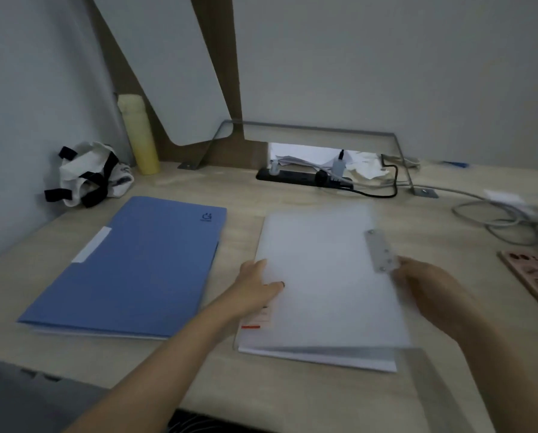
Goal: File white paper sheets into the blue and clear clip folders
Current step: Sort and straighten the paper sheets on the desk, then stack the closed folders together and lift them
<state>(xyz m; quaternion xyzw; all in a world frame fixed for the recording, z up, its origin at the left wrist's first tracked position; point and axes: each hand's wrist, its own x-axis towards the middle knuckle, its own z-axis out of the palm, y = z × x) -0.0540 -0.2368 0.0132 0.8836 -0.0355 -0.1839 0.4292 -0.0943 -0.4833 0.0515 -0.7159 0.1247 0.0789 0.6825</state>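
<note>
clear folder point(320, 276) — left hand point(255, 289), right hand point(424, 285) holding

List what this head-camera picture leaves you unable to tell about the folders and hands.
1. Blue folder: head view, closed cover hides its contents; only a thin white edge shows.
2. Clear folder: frosted cover blurs the sheets and red-marked label beneath.
3. Right hand: motion blur and the folder's edge hide its fingertips; grip unclear.
4. Left hand: fingers may lie under the cover; cannot tell.
5. Patterned board: cut off by the right edge.
</note>
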